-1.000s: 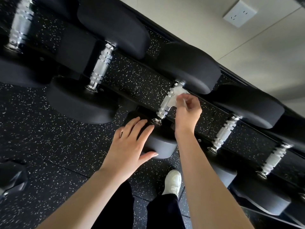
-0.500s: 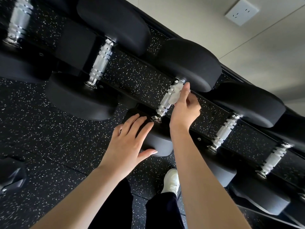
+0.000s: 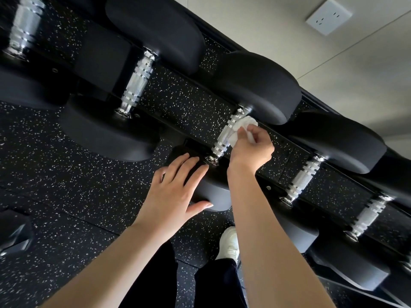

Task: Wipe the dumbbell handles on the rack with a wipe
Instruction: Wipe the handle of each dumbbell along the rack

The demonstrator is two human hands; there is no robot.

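Right now the right hand (image 3: 250,147) is pinching a white wipe (image 3: 241,130) with curled fingers and is pressing it against the far part of a chrome handle (image 3: 228,135). That handle is belonging to the middle dumbbell on the rack (image 3: 195,110), which is running diagonally along the wall (image 3: 333,70). The wipe is lying on the handle's right side, just short of the far black head (image 3: 258,87).

The left hand (image 3: 175,196) is lying flat with its fingers straight and slightly spread, resting on the near head (image 3: 213,194) of the same dumbbell; its thumb is pointing out along the head's lower edge. Its fingertips are sitting just beside the near end of the handle.

To the left of the handle, a second handle (image 3: 139,82) is showing between its own black heads, and a third one (image 3: 24,25) is sitting further left, blurred. To the right of the handle, two more (image 3: 303,178) (image 3: 369,215) are lying in the same row. A white socket (image 3: 328,16) is sitting on the wall above the rack. Below the handle, a white shoe (image 3: 230,243) is standing on the speckled floor (image 3: 66,174), between dark trouser legs.
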